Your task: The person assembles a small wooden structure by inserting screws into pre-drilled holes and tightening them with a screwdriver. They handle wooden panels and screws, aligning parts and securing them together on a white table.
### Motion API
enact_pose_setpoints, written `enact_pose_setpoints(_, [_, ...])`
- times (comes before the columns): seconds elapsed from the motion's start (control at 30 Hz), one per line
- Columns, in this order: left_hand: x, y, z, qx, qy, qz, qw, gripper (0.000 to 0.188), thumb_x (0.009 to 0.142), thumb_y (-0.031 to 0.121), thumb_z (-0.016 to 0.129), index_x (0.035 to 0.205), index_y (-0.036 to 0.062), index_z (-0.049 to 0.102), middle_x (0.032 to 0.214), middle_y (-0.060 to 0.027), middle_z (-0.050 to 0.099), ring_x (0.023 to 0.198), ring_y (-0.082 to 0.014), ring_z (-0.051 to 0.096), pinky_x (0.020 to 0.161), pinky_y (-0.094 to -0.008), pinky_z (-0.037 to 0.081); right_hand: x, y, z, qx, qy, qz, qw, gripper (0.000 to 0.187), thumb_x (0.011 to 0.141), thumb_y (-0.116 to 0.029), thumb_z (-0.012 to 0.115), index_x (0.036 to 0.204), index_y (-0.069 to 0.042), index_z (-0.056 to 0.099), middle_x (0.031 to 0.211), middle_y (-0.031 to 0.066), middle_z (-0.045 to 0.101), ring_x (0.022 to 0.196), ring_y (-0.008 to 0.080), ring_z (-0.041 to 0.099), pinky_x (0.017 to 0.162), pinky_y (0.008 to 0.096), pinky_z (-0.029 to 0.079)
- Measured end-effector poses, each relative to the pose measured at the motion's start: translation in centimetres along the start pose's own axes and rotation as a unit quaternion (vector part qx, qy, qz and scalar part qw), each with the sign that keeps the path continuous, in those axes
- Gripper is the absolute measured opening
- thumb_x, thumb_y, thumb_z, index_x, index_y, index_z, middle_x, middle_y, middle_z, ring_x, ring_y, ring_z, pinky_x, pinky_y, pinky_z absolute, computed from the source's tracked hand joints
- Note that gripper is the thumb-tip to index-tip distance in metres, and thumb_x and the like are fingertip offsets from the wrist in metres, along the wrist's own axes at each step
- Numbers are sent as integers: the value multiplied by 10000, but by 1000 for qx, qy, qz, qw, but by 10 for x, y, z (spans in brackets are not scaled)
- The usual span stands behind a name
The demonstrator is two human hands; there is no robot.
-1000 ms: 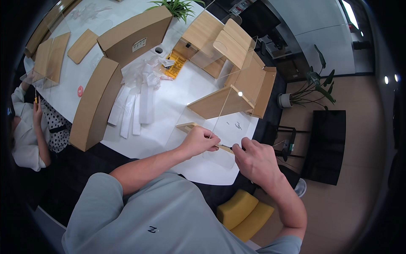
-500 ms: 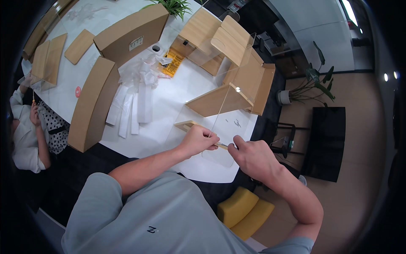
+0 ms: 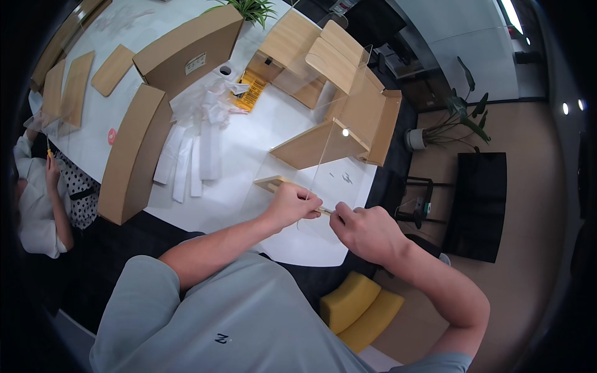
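A clear acrylic panel (image 3: 323,168) stands upright in front of me, with a wooden board (image 3: 320,144) along its far side and a small wooden piece (image 3: 272,182) near its lower left. My left hand (image 3: 292,205) is closed in a pinch at the panel's near edge. Held in my closed right hand (image 3: 368,229) is what looks like a screwdriver (image 3: 324,211). Only its thin shaft shows, pointing left to my left fingertips; the handle is hidden in my fist. Any screw at its tip is too small to make out.
Two long cardboard boxes (image 3: 134,155) stand at left on the white table (image 3: 249,140), beside crumpled plastic wrap and white foam strips (image 3: 196,161). A yellow packet (image 3: 250,92) lies beyond. Another wood-and-acrylic assembly (image 3: 292,40) stands farther back. At far left a person (image 3: 40,199) holds a yellow-handled screwdriver.
My right hand has turned and shifted slightly left, closer to my left hand, and its elbow has swung outward. My left hand keeps its pinch on the panel.
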State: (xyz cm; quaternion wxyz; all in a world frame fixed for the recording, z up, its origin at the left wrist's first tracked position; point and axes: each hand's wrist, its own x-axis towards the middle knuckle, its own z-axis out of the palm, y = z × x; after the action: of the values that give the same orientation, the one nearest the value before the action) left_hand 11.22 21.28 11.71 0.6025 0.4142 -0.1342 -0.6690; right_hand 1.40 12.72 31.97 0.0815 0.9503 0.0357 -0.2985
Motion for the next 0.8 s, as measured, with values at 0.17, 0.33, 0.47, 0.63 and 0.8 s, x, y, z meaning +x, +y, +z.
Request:
enact_pose_setpoints(0.17, [-2,0,1,7,-11,7,1000,189,953,100,717,956,-87,743,902,-101,729,809,-147,740,732,-238,645,6,13,9,248,42,134,959,130,860,-47,644,935,34,713,857,144,676,689,300,698,657,412,575])
enact_pose_setpoints(0.33, [-4,0,3,5,-6,13,1000,185,939,100,716,925,-82,748,866,-98,728,778,-140,737,705,-227,628,6,16,14,437,6,288,852,166,892,-53,638,989,8,757,869,175,712,749,344,710,725,434,580])
enact_pose_setpoints(0.47, [-1,-4,4,-9,-3,25,1000,191,915,104,706,874,-75,756,814,-85,726,751,-129,737,681,-218,604,2,9,-2,140,-45,119,982,109,871,-103,665,955,-36,682,918,128,629,685,301,700,640,443,587])
enact_pose_setpoints(0.63, [1,-3,6,-21,9,21,1000,187,922,109,711,877,-66,759,809,-86,729,745,-121,734,676,-213,597,5,12,-5,26,-43,17,999,67,839,-47,641,896,-12,648,920,122,612,728,314,705,624,437,583])
enact_pose_setpoints(0.8, [-2,-3,7,-6,4,21,1000,184,922,109,716,882,-65,759,806,-86,732,743,-114,732,674,-210,595,9,18,-7,211,-96,130,964,186,817,7,633,985,13,714,933,146,683,791,331,712,749,428,589])
